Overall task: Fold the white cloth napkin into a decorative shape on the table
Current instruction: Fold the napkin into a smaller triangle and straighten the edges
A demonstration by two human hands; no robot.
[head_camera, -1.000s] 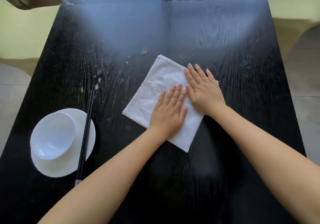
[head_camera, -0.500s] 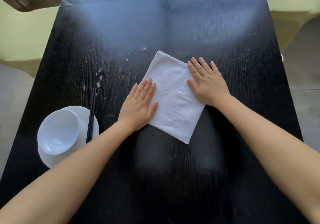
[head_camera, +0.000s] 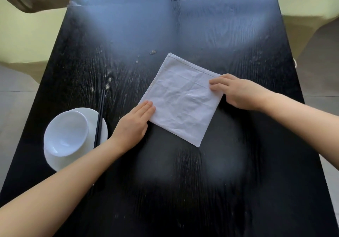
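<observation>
The white cloth napkin (head_camera: 180, 97) lies flat on the black table (head_camera: 183, 191), folded into a creased square and turned like a diamond. My left hand (head_camera: 134, 125) rests flat at its left corner, fingertips together and touching the cloth's edge. My right hand (head_camera: 236, 91) is at the right corner, with curled fingers lying on that corner; whether they pinch the cloth is hidden.
A white bowl (head_camera: 67, 133) sits on a white plate (head_camera: 102, 126) at the left, near my left forearm. Black chopsticks (head_camera: 100, 115) lie across the plate's right side. A small crumb (head_camera: 153, 52) lies beyond the napkin. Table edges run along both sides.
Both hands slid outward from the middle of the napkin to its left and right corners. The right hand's fingers went from flat to curled at the corner.
</observation>
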